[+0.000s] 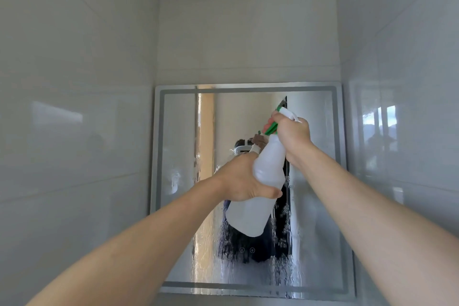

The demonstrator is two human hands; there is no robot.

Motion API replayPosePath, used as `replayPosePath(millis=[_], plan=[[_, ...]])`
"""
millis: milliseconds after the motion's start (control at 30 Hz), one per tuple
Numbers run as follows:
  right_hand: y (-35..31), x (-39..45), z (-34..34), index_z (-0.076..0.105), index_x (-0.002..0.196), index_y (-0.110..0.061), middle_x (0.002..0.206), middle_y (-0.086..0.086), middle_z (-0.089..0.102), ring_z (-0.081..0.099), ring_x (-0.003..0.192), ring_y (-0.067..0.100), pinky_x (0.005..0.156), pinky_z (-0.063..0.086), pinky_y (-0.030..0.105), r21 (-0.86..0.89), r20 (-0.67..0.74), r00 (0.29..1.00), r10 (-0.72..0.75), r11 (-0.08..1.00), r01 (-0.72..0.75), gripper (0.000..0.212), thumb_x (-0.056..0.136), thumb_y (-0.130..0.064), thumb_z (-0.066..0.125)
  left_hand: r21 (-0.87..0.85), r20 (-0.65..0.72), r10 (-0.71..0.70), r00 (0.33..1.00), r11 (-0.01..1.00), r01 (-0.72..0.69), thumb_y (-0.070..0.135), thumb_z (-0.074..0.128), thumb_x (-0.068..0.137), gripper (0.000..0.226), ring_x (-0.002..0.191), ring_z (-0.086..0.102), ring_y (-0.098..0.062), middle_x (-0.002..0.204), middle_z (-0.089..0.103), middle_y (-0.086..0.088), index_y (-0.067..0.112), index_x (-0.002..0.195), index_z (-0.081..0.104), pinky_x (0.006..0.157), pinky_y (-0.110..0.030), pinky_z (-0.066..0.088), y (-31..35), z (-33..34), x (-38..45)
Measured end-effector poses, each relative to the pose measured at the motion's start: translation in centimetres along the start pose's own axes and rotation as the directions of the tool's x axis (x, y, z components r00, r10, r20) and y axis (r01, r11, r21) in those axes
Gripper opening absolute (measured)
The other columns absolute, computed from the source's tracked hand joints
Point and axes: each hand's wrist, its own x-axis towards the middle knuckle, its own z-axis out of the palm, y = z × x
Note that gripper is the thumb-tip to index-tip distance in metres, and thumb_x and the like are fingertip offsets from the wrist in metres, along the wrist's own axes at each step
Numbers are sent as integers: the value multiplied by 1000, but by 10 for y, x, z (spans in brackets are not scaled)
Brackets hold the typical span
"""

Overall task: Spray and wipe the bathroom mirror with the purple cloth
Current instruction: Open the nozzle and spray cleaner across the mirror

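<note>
My left grip [242,179] wraps the white bottle [258,191] at mid-body; my right grip [290,131] clenches its green trigger [271,128], before the wet mirror [313,181].

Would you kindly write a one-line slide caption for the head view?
Both hands aim a white spray bottle at the wet, streaked mirror: left hand grips the body, right hand the green trigger.

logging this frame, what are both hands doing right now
Left hand: grips the body of the white plastic spray bottle.
Right hand: grips its green-triggered spray head.
</note>
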Motion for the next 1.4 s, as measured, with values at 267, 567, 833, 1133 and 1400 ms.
replayPosePath(millis=[267,567,833,1133,1400], plan=[[-10,1,-45,58,81,-11,61,5,64,62,65,28,71,55,40,-53,-54,998,-20,998,17,15,95,-16,62,-80,38,55,998,995,-52,34,91,72,46,98,70,-27,104,74,-7,17,106,65,93,-49,56,26,36,15],[-19,10,-90,60,120,-8,70,0,63,60,60,20,83,60,47,-115,-136,990,-46,993,30,32,94,-26,66,-129,57,123,991,985,-115,59,84,52,68,98,68,-17,105,69,6,28,108,60,93,-44,57,46,71,41],[-22,13,-129,64,94,-12,79,6,68,66,68,24,76,57,37,-127,-178,981,-73,991,50,3,96,-13,64,-178,103,119,987,979,-100,64,85,48,75,100,69,-16,106,70,9,33,110,57,93,-43,58,59,104,61],[-11,11,-171,62,93,-9,68,7,62,57,58,27,66,51,37,-283,-213,977,-23,958,-39,8,91,-17,62,-303,184,198,963,943,-136,50,87,61,48,92,74,-20,96,77,3,26,98,69,91,-47,61,77,152,59],[12,12,-189,67,73,-13,66,7,68,62,67,30,86,59,52,-315,-211,977,8,946,-76,7,78,-19,68,-384,225,214,950,916,-116,35,89,70,45,98,72,-23,103,76,-2,20,106,69,96,-46,58,75,176,50]])
